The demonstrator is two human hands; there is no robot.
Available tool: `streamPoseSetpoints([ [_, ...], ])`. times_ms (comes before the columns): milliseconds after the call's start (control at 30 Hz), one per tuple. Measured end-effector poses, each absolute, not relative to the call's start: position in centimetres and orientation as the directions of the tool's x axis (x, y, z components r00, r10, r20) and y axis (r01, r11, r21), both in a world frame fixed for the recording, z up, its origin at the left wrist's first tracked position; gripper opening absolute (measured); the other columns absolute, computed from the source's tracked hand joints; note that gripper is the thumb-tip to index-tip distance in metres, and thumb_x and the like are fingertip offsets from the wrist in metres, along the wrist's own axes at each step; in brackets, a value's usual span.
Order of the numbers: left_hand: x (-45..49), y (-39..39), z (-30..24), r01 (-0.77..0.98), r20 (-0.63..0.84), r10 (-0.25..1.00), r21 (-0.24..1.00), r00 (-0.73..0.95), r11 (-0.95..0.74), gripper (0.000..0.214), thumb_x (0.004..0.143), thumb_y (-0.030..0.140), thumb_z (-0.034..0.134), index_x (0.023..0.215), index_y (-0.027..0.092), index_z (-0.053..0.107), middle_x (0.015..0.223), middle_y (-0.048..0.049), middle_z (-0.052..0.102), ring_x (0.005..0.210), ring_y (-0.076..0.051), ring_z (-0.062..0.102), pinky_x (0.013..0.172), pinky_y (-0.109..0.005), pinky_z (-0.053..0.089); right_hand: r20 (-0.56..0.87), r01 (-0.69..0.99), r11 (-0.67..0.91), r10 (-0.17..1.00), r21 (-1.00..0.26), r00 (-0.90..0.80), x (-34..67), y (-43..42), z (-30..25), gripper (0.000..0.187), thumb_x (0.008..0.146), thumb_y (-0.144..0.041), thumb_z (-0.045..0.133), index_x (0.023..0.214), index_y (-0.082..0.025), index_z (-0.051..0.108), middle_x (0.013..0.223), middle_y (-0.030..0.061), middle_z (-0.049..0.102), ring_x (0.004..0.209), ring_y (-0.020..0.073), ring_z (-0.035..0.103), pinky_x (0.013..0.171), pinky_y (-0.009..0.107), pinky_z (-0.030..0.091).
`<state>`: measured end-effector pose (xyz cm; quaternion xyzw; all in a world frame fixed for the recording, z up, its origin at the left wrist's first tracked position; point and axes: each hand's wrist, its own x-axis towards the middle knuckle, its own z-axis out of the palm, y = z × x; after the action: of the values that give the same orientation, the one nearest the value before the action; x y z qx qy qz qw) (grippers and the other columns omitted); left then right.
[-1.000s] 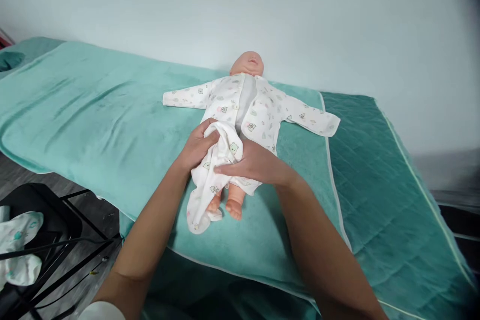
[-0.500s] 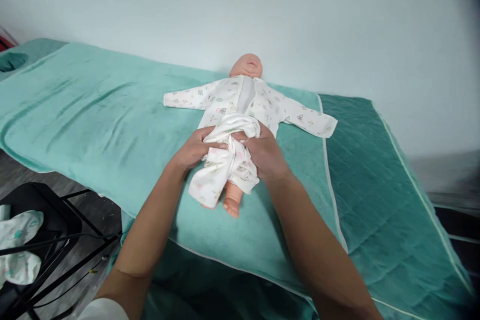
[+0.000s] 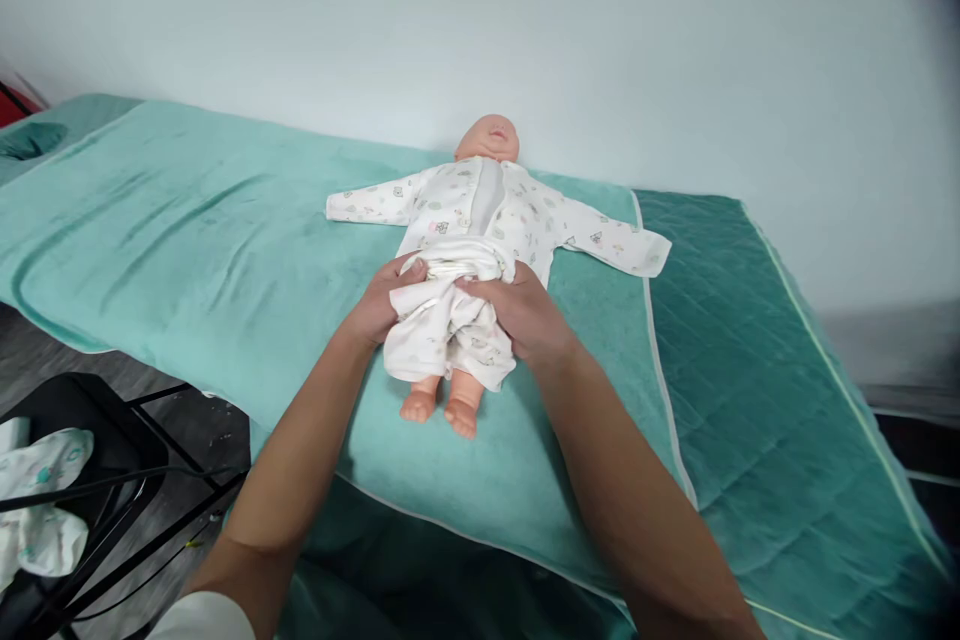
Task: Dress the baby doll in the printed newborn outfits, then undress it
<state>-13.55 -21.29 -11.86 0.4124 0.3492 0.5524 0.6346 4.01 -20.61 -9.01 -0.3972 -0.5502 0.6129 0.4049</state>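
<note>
A baby doll [image 3: 489, 138] lies on its back, head toward the wall, in a white printed long-sleeved top [image 3: 517, 205] with both sleeves spread wide. White printed pants [image 3: 427, 335] are bunched around its legs, and both bare feet [image 3: 461, 410] stick out below the cuffs. My left hand [image 3: 386, 305] is closed on the waistband's left side, thumb on top. On the right side, my right hand [image 3: 525, 310] grips the waistband, its thumb pressed toward the middle. The fingers under the fabric are hidden.
A light green blanket [image 3: 225, 220] covers the bed, with a darker quilted cover [image 3: 750, 350] at the right. The wall [image 3: 480, 10] stands right behind. At lower left, a black chair [image 3: 97, 420] holds white printed cloths [image 3: 52, 500].
The pants leg on the left has come up and spread out, so the doll's left-side foot now shows fully. My left hand has shifted slightly outward along the waistband.
</note>
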Motion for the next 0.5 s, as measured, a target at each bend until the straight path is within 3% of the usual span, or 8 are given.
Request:
streamPoseSetpoints([
  [67,-13.8,-21.0,-12.0,-0.359,0.062,0.972,0.933,0.225,0.024,0.059,0.062,0.062,0.086,0.095,0.014,0.074,0.081,-0.0051,0.071,0.072,-0.017,0.064,0.062,-0.027,0.048,-0.05,-0.125,-0.089,0.956,-0.988,-0.29,3.7,-20.5,-9.4,0.037,0.074,-0.041,0.076,0.103,-0.018,0.072,0.098,0.0051,0.077,0.095,0.0256,0.072,0.083,0.035,0.058],
  [133,-14.2,-20.8,-12.2,-0.304,0.075,0.955,0.952,0.287,0.016,0.063,0.051,0.055,0.093,0.094,0.013,0.075,0.081,-0.0045,0.071,0.071,-0.017,0.063,0.062,-0.026,0.047,-0.072,-0.111,-0.101,0.967,-0.989,-0.244,3.5,-20.5,-9.4,0.037,0.075,-0.041,0.075,0.104,-0.019,0.071,0.1,0.0053,0.077,0.097,0.0255,0.072,0.082,0.034,0.058],
  [267,-14.6,-20.7,-12.4,-0.222,-0.01,0.945,0.971,0.326,0.087,0.045,0.05,0.035,0.095,0.083,0.012,0.073,0.076,-0.0023,0.069,0.068,-0.015,0.061,0.062,-0.025,0.047,-0.001,-0.029,-0.007,0.978,-1.0,-0.209,3.2,-20.8,-9.2,0.031,0.078,-0.04,0.07,0.102,-0.019,0.072,0.106,0.0052,0.076,0.106,0.0242,0.069,0.087,0.032,0.055],
  [400,-14.2,-20.9,-12.4,-0.402,0.008,0.973,0.912,0.231,0.088,0.051,0.054,0.038,0.092,0.096,0.014,0.073,0.084,-0.0055,0.073,0.075,-0.019,0.068,0.069,-0.028,0.052,0.071,0.006,0.078,0.931,-0.997,-0.359,3.6,-21.0,-8.4,0.039,0.083,-0.045,0.071,0.109,-0.017,0.072,0.107,0.0062,0.075,0.106,0.0241,0.068,0.089,0.033,0.054],
  [500,-13.8,-21.1,-12.0,-0.455,-0.016,0.986,0.886,0.164,0.091,0.059,0.056,0.047,0.089,0.103,0.016,0.071,0.088,-0.0079,0.075,0.083,-0.025,0.072,0.075,-0.034,0.056,0.022,0.058,0.066,0.824,-0.996,-0.566,4.3,-20.9,-7.6,0.043,0.078,-0.045,0.078,0.11,-0.017,0.072,0.103,0.005,0.075,0.104,0.025,0.068,0.087,0.034,0.055],
])
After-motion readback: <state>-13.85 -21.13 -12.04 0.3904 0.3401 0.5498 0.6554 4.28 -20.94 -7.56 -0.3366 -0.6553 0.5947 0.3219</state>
